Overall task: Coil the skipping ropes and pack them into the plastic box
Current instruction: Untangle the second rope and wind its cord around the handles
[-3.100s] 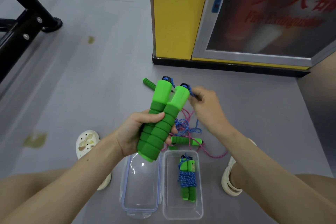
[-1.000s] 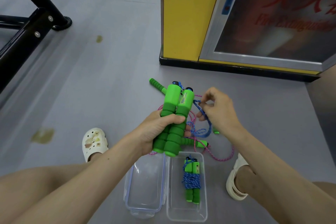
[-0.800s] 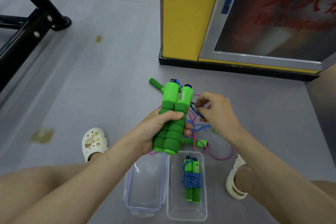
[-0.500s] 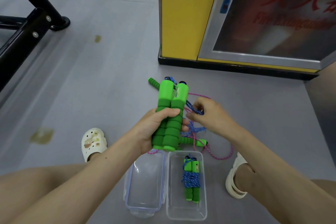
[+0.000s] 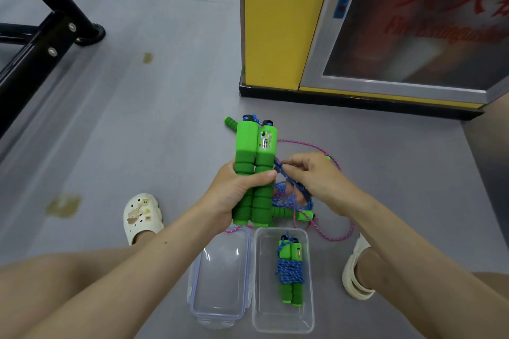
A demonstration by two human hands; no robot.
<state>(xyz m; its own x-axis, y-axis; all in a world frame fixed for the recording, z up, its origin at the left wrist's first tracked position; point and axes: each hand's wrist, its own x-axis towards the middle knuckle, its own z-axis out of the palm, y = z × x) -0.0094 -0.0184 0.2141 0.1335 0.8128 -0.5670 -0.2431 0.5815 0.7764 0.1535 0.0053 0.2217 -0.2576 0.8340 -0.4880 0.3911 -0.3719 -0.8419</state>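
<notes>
While your left hand (image 5: 234, 195) grips the two green handles (image 5: 248, 146) upright at centre frame, your right hand (image 5: 312, 177) pinches the blue rope (image 5: 277, 193) beside them; the plastic box (image 5: 307, 314), lower centre, holds one coiled rope (image 5: 289, 272).

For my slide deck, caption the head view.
Left hand grips green handles; right hand pinches blue rope; box holds one bundle.

green handles (image 5: 254, 162) | blue speckled rope (image 5: 292, 192) | pink rope (image 5: 341, 234)
</notes>
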